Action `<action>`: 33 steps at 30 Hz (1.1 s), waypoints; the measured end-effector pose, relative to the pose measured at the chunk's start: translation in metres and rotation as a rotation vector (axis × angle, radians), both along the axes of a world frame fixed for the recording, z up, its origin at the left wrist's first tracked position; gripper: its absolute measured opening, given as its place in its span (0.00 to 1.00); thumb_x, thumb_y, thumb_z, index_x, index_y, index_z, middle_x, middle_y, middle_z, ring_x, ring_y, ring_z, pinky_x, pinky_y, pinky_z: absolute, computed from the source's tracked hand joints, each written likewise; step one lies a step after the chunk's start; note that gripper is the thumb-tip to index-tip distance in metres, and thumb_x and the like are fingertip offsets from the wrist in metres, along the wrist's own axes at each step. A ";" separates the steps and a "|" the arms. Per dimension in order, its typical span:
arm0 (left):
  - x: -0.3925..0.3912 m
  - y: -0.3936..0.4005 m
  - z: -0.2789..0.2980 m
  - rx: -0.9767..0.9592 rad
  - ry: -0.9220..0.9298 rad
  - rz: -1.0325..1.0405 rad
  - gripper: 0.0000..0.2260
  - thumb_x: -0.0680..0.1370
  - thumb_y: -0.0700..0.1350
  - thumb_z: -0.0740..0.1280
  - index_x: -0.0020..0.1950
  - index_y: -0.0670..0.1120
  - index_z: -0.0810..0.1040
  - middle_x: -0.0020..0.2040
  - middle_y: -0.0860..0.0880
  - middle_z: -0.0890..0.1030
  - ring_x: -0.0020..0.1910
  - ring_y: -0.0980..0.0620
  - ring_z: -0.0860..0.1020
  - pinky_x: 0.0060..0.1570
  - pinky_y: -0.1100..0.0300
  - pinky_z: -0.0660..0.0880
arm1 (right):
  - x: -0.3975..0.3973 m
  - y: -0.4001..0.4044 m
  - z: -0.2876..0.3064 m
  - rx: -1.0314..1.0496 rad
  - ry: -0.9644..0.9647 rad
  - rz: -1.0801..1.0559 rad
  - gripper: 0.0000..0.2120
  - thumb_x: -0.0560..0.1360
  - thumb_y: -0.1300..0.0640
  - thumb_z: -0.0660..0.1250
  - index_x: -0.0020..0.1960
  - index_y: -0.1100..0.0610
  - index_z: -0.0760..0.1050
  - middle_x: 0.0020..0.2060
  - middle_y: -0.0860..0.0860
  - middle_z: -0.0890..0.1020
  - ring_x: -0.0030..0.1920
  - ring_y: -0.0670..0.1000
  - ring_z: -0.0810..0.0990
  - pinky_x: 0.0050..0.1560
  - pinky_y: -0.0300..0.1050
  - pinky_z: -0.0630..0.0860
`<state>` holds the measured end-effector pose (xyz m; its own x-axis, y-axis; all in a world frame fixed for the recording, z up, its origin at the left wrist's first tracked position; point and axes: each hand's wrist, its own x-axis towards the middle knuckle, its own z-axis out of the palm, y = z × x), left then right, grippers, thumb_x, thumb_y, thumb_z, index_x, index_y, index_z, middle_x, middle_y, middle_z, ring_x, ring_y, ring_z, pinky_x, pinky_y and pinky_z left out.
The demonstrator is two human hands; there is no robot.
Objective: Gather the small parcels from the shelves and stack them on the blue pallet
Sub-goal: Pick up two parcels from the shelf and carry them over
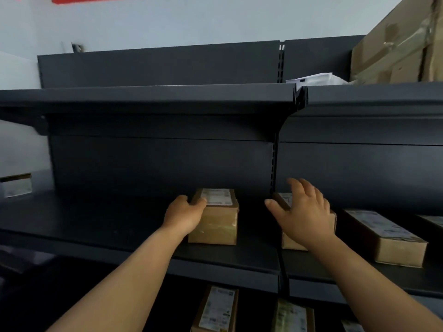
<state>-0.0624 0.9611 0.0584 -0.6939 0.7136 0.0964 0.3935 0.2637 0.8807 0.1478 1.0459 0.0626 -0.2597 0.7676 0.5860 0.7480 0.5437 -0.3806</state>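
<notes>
Reaching with both hands for two small parcels on the middle shelf [96, 226] of a dark metal rack.

We see the left hand [183, 215] cupped against the left side of the centre parcel [215, 218], thumb at its top edge; whether the hidden fingers have closed we cannot tell. The right hand [303, 213] hovers spread and open over a second parcel [291, 243], holding nothing. We judge that working both hands gathers two boxes in one trip. A longer parcel [386, 237] lies just beside to the right, and more parcels [217, 309] wait on the shelf below. The labels face up, so the flat sides are free for gripping. The blue pallet is out of view.
</notes>
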 end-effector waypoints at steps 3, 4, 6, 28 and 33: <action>0.000 0.009 0.000 -0.030 -0.075 -0.131 0.19 0.78 0.57 0.61 0.62 0.46 0.75 0.54 0.49 0.79 0.47 0.54 0.76 0.44 0.60 0.73 | -0.021 0.002 0.001 -0.026 -0.056 0.040 0.34 0.75 0.37 0.57 0.75 0.54 0.57 0.73 0.53 0.64 0.74 0.55 0.59 0.72 0.53 0.54; -0.001 0.013 -0.001 -0.046 -0.101 -0.168 0.18 0.78 0.58 0.61 0.59 0.46 0.75 0.52 0.50 0.79 0.44 0.56 0.75 0.46 0.60 0.72 | -0.029 0.002 -0.001 -0.046 -0.092 0.057 0.33 0.76 0.38 0.56 0.75 0.54 0.57 0.72 0.53 0.67 0.73 0.55 0.61 0.72 0.52 0.55; -0.003 0.020 -0.002 -0.081 -0.145 -0.217 0.17 0.78 0.59 0.59 0.58 0.48 0.74 0.51 0.50 0.77 0.46 0.55 0.74 0.52 0.58 0.71 | -0.044 0.001 -0.004 -0.112 -0.180 0.085 0.30 0.78 0.40 0.53 0.74 0.56 0.59 0.68 0.53 0.72 0.70 0.54 0.66 0.72 0.51 0.55; 0.011 0.072 -0.016 0.124 -0.281 -0.442 0.26 0.70 0.60 0.64 0.68 0.58 0.70 0.56 0.52 0.80 0.54 0.51 0.78 0.60 0.51 0.74 | 0.033 0.047 0.009 -0.240 0.340 -0.137 0.38 0.76 0.40 0.59 0.77 0.53 0.44 0.72 0.56 0.66 0.70 0.59 0.65 0.69 0.60 0.62; 0.025 0.073 -0.020 0.100 -0.287 -0.389 0.14 0.76 0.54 0.62 0.61 0.55 0.74 0.52 0.50 0.80 0.51 0.51 0.77 0.50 0.57 0.73 | 0.053 0.062 -0.007 -0.765 0.652 -0.018 0.40 0.72 0.34 0.61 0.74 0.57 0.59 0.71 0.56 0.67 0.69 0.58 0.67 0.68 0.53 0.64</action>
<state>-0.0376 1.0346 0.0389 -0.3868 0.9219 0.0217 0.1836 0.0539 0.9815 0.2003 1.1074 0.0555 -0.0488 0.9979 -0.0427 0.2744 -0.0277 -0.9612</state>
